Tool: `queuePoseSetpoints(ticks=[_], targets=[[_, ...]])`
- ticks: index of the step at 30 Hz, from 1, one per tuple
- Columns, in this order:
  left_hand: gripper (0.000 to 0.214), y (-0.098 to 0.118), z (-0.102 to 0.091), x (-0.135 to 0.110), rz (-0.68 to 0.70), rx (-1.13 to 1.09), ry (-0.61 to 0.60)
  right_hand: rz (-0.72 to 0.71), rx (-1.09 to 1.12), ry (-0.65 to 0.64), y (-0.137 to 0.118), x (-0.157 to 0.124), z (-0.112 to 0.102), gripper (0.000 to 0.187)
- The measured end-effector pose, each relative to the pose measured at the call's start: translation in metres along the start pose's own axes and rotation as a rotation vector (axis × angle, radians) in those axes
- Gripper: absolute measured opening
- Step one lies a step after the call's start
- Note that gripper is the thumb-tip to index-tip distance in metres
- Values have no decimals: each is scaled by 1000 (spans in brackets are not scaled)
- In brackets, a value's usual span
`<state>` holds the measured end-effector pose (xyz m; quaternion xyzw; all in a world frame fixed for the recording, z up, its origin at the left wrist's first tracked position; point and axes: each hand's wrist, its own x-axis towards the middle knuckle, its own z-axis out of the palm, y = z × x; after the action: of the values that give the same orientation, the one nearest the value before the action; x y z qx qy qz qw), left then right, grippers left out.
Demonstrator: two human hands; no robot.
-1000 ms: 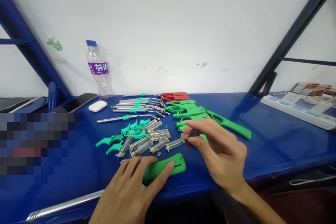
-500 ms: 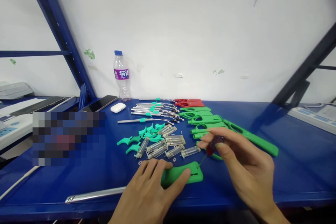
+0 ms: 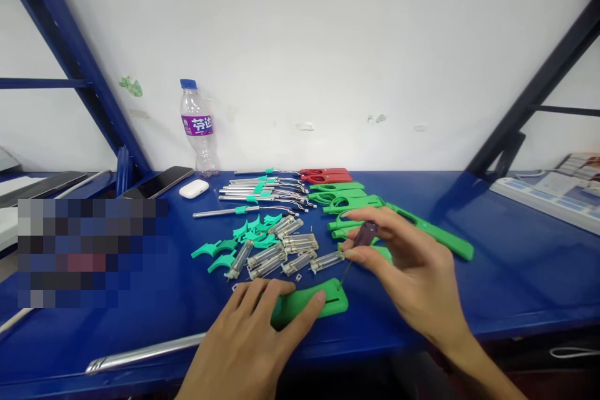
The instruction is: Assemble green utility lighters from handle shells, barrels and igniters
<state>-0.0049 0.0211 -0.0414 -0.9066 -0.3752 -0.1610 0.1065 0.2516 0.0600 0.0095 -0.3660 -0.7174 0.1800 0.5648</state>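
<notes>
Under my left hand (image 3: 248,334) a green stick lighter (image 3: 336,305) lies on the blue table, held down by the thumb and fingers. Its metal tube (image 3: 145,353) points left along the front edge. My right hand (image 3: 415,272) pinches the dark purple handle of a small screwdriver (image 3: 365,234) between thumb and fingers. The thin shaft slants down to the hole near the lighter's right end; whether it turns a screw there is too small to tell. Just beyond the lighter are several clear fuel tanks (image 3: 300,242) and turquoise triggers (image 3: 222,261).
Metal tubes with wires (image 3: 250,190) lie in a row behind the parts. Green lighter shells (image 3: 450,240) and red ones (image 3: 328,174) are at the back right. A plastic bottle (image 3: 199,128), a white case (image 3: 194,189) and a phone (image 3: 159,182) stand or lie back left.
The view has shifted, so everything appears further left. My right fingers have changed their hold on the screwdriver handle, while its tip stays at the hole. My left hand keeps its hold.
</notes>
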Motion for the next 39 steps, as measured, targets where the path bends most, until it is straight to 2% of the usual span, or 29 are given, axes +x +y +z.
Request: queuePoseSetpoints(ticks=[2,4,7,10,14,21,25,28,31,34,39], targets=[[94,0,1,-1,5,1,14,-74,-96,13,1,-1,0,38],[94,0,2,-1,9,2,18,-115,-119,-71,-2,-3,-1,39],[94,-1,2,-2,12,10,13,-149,20,-201,-7,-7,-1,46],[93,-2,3,-2,20,14,13,-192,145,-144,-8,-9,4,49],[95,-3,4,-2,27,19,8,-164,62,-50,-5,-6,11,43],[98,-3,4,-3,29,13,19,-126,10,57,0,-5,10,34],[97,-4,5,-3,24,15,14,-96,-26,-12,-6,-5,5,34],[96,-4,5,-2,23,8,9,-41,64,-92,-11,-5,1,39],[96,-3,5,-1,11,6,8,-47,113,-67,-11,-4,2,40],[95,-3,4,-1,11,6,18,-73,56,-30,-9,-4,6,38],[94,-2,2,-1,23,7,35,-38,22,-7,-8,-7,5,31]])
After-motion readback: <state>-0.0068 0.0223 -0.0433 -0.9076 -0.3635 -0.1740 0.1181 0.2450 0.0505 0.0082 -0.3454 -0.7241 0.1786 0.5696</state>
